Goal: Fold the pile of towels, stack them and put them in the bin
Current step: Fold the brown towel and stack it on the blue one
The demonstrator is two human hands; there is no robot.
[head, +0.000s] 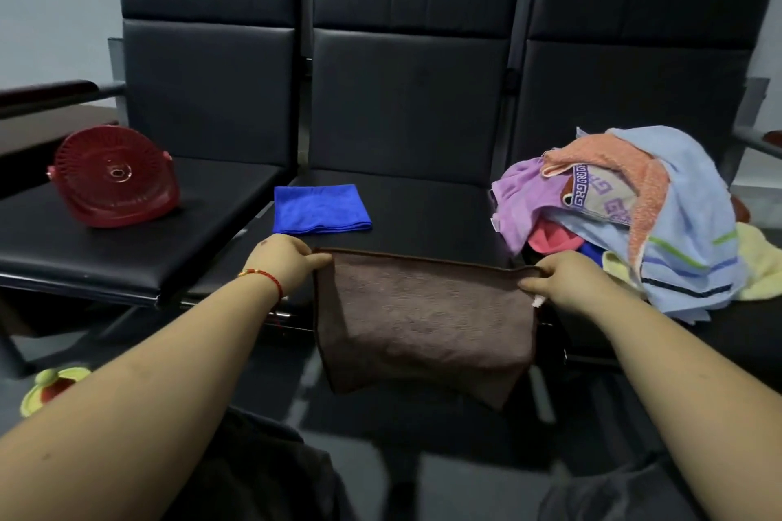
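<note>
1. Over the middle seat (pixel 406 199) edge, the left hand (pixel 284 260) and right hand (pixel 563 279) each pinch a top corner of the brown towel (pixel 423 321), so it hangs flat for folding.
2. Behind it lies the folded blue towel (pixel 319 208); right of it, the pile (pixel 626 211); left, the red bin (pixel 112 178), tipped.

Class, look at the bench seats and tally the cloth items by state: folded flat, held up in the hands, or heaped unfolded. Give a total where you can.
Folded flat blue microfibre towel: 1
Brown towel held by left hand and right hand: 1
Unfolded mixed-colour towel heap: 1 heap, individual towels overlap too much to count
Total: 2 separate towels plus 1 heap

Dim, soft – wide-angle edge warp
</note>
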